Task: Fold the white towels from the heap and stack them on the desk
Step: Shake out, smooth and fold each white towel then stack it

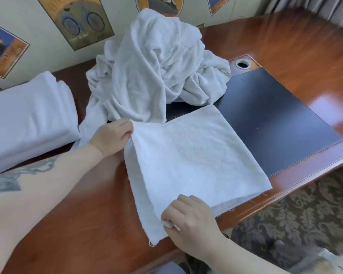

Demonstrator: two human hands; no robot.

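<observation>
While two hands pinch one towel point(190, 155), one heap point(152, 68), one stack point(28, 119)

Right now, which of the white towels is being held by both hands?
The flat, half-folded towel nearest the desk's front edge: left hand and right hand pinch its corners. The heap and folded stack lie untouched.
</observation>
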